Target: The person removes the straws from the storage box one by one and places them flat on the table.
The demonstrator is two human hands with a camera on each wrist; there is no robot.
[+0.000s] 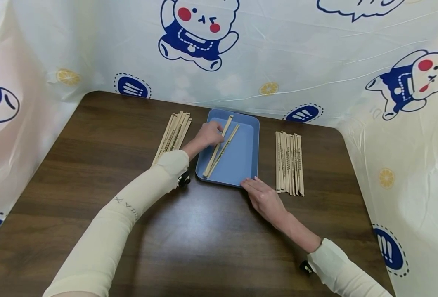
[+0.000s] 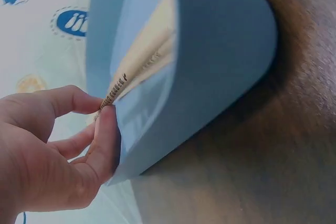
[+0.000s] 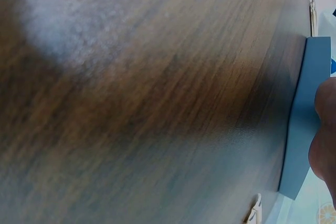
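A shallow blue tray (image 1: pixel 241 152) lies on the table with two long, narrow paper-wrapped sticks in it, slanting side by side. My left hand (image 1: pixel 209 134) reaches over the tray's left side. Thumb and finger of the left hand (image 2: pixel 58 148) pinch one end of a printed paper-wrapped stick (image 2: pixel 118 80), seen closely in the left wrist view. The other wrapped stick (image 1: pixel 224 148) lies just to the right of it. With its fingers fairly straight, my right hand (image 1: pixel 267 200) touches the tray's near right corner; in the right wrist view only part of it shows against the tray wall (image 3: pixel 303 124).
Left of the tray lies a bundle of paper-wrapped sticks (image 1: pixel 172 134), partly behind my left forearm. Several more wrapped sticks (image 1: pixel 289 163) lie in a row to the right. A printed curtain (image 1: pixel 241 82) stands around the brown wooden table (image 1: pixel 204 247).
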